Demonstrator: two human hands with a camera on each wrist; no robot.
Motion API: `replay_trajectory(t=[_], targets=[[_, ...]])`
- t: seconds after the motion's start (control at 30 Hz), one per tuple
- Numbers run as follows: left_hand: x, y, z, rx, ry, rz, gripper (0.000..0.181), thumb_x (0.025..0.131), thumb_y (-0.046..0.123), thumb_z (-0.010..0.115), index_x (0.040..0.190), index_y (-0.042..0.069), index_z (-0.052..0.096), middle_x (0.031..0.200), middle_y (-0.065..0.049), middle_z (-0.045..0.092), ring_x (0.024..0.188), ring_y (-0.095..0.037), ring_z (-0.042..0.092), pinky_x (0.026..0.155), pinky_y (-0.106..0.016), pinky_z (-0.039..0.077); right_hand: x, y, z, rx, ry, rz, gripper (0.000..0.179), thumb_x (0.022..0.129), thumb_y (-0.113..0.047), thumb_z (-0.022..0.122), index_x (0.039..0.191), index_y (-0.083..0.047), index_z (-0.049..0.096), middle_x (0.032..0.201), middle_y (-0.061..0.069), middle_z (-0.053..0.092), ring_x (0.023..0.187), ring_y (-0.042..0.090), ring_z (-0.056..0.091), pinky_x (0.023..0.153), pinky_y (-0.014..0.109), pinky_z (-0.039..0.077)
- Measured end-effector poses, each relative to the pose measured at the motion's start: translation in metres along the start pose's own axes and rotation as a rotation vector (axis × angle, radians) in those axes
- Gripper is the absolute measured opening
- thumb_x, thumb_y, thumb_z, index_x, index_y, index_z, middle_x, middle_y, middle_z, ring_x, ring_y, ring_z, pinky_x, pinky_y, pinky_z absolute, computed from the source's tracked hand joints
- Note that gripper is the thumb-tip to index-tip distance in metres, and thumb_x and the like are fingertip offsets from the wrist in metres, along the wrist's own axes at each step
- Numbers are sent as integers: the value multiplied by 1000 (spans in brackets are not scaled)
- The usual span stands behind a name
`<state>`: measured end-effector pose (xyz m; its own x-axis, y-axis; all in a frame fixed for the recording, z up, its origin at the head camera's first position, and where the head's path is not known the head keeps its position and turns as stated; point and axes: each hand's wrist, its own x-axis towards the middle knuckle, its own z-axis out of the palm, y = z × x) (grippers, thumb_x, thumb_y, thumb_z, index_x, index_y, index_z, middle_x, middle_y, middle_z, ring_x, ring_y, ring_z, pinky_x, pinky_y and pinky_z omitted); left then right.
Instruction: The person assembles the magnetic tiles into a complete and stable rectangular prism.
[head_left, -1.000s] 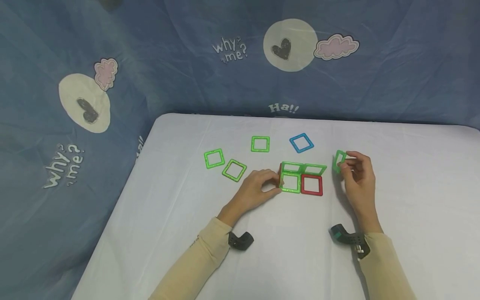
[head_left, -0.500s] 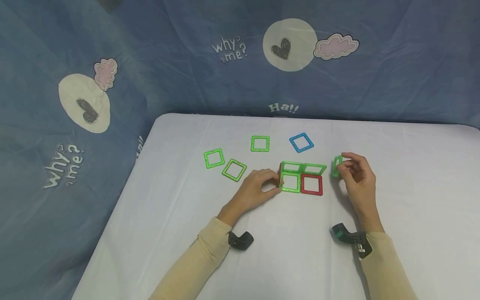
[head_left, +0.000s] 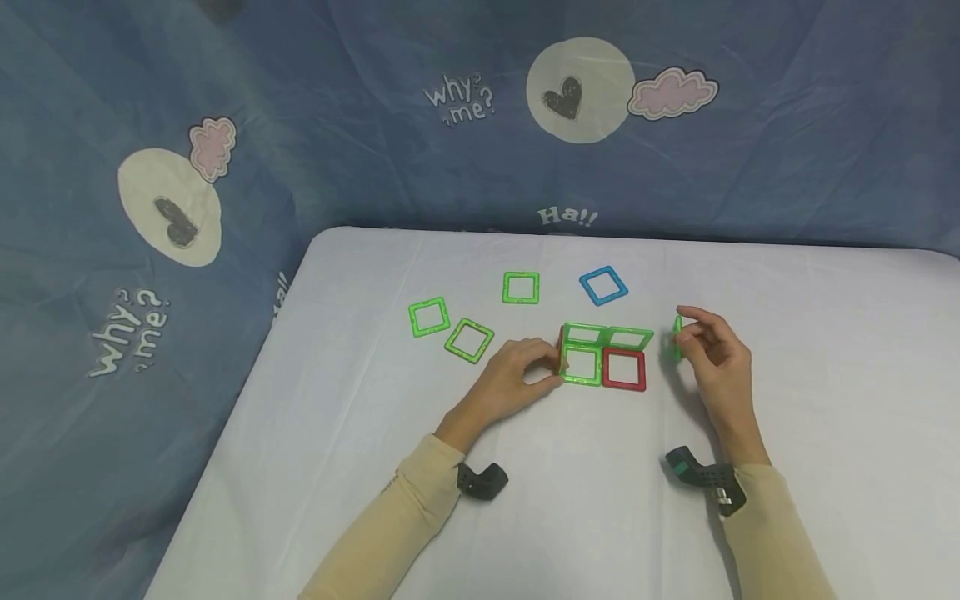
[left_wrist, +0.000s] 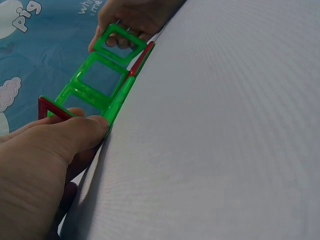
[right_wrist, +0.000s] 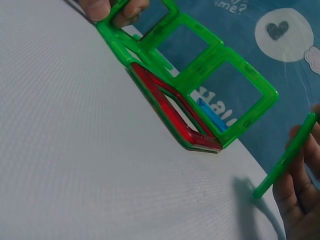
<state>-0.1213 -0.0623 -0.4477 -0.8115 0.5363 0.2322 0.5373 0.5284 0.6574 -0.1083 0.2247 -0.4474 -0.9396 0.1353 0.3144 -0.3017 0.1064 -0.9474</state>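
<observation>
On the white table stands a joined frame of square magnetic tiles. A green tile (head_left: 581,382) and a red tile (head_left: 624,387) lie flat, with two upright green tiles (right_wrist: 210,37) along their back edge. At the left end stands a red tile (left_wrist: 52,108), partly hidden by my left hand (head_left: 513,375), whose thumb and fingers pinch it at that corner. My right hand (head_left: 716,358) pinches a separate green square tile (right_wrist: 286,157). It is held upright, nearly edge-on in the head view, a short gap to the right of the joined frame.
Behind and left of the frame lie loose square tiles: a blue one (head_left: 588,293) and three green ones, including a green tile (head_left: 521,301) at the back. A blue printed cloth (head_left: 375,150) hangs behind the table (head_left: 570,517). Each wrist wears a black camera mount (head_left: 483,483).
The green tile in my right hand has come slightly lower and turned from facing the view to nearly edge-on. My left hand and the joined frame have stayed in place.
</observation>
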Motion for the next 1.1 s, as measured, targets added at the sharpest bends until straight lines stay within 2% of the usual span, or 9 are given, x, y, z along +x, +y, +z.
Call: replay_trajectory(t=[0.17,0.4,0.6,0.9,1.1], targets=[[0,0,0,1,-7,-5,19,83,20,73,101,20,64,99,9,67,98,-4,60,93,-26,43,-2,-2,0,-71,-24,5,31,91,-1,56,121,5,57,82,-2,60,72,11,53,70,14,43],[-1,0,0,-2,-8,-8,19,84,20,72,101,20,64,98,10,67,97,-3,59,92,-27,43,-3,-4,0,34,-53,-13,30,90,1,56,119,8,56,81,-2,62,70,8,55,68,14,45],[-1,0,1,2,-3,-13,19,83,20,73,100,20,64,98,9,67,97,-3,60,92,-27,43,-3,-4,1,78,-60,-4,28,89,3,57,117,8,57,80,-1,61,68,7,55,65,14,45],[1,2,1,42,4,-11,18,83,21,72,99,21,65,96,9,67,94,-5,60,88,-27,44,-3,-2,0,45,-85,16,26,90,2,56,115,8,57,78,-4,62,67,4,55,64,13,49],[1,1,2,25,22,19,17,83,18,73,97,20,65,94,8,68,92,-5,61,87,-28,45,-3,-1,0,148,-120,-9,24,89,7,55,113,8,57,79,-2,62,66,3,56,62,14,51]])
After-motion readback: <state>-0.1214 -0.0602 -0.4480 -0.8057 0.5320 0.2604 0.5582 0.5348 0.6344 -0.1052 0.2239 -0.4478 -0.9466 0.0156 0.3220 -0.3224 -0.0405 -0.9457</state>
